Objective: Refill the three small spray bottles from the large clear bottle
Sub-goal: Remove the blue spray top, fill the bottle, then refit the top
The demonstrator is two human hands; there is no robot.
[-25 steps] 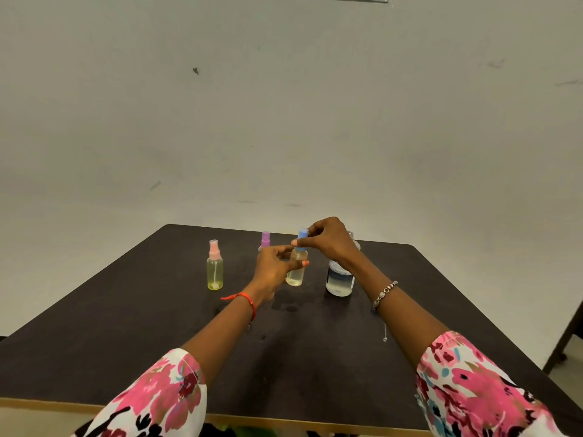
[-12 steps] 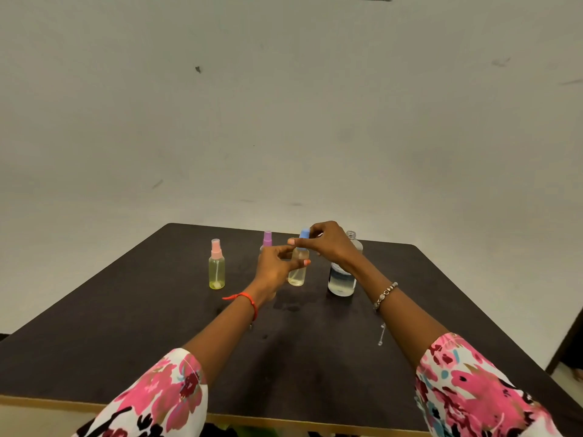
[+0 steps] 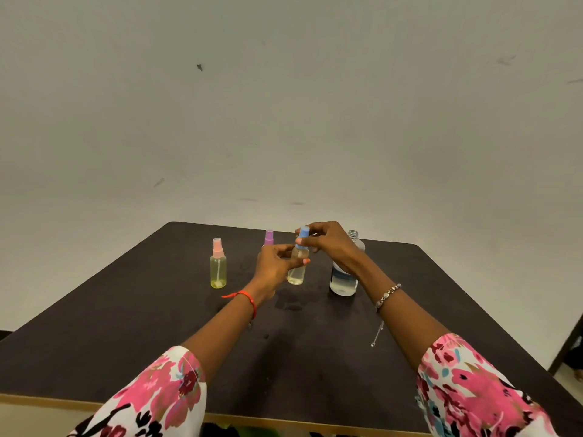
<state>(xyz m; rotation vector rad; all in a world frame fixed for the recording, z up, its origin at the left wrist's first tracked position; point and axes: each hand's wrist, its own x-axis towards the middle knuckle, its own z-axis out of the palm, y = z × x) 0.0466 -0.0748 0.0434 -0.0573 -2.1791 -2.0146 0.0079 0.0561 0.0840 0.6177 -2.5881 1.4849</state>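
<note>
Small clear spray bottle with blue cap (image 3: 298,263), lifted just above dark table (image 3: 126,326), gripped round the body by left hand (image 3: 274,266) for steadiness. Right hand (image 3: 331,244) pinching cap, likely twisting. Large clear bottle (image 3: 345,275) uncapped just beside, handy for pouring.

Single head-worn wide view, facing forward and down, dark table (image 3: 94,335) below, pale wall (image 3: 284,105) beyond

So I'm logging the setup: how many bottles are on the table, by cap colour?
Pink cap bottle: 1
Purple cap bottle: 1
Blue cap bottle: 1, held by both hands
Uncapped large clear bottle: 1
Total: 4
</note>
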